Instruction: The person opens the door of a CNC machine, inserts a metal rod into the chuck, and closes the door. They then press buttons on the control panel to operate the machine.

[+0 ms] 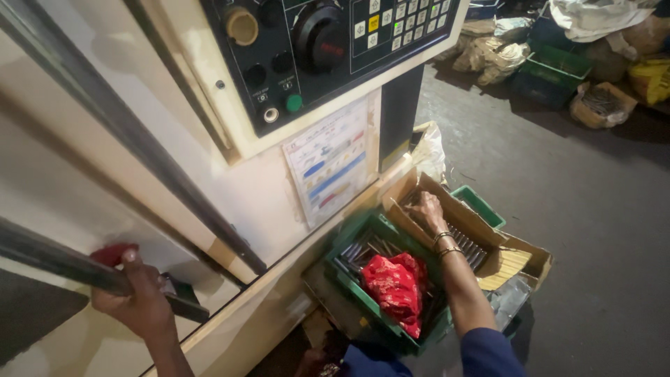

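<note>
My left hand (pixel 136 297) grips the dark bar handle (pixel 56 260) of the machine's sliding door (pixel 91 174), with a red piece by my thumb. My right hand (pixel 427 211) reaches down into a cardboard box (pixel 520 262) filled with several dark metal rods (pixel 466 244); its fingers rest on the rods, and whether they hold one is hidden. Two bangles circle that wrist. Beside the box sits a green plastic crate (pixel 363 297) with more rods and a red cloth (pixel 396 285) on top.
The machine's control panel (pixel 328 49) with knobs, a keypad and a green button hangs above. A printed chart (pixel 333 162) is stuck below it. Sacks, green crates and boxes (pixel 572 63) are piled at the far right on the dark floor (pixel 593 209).
</note>
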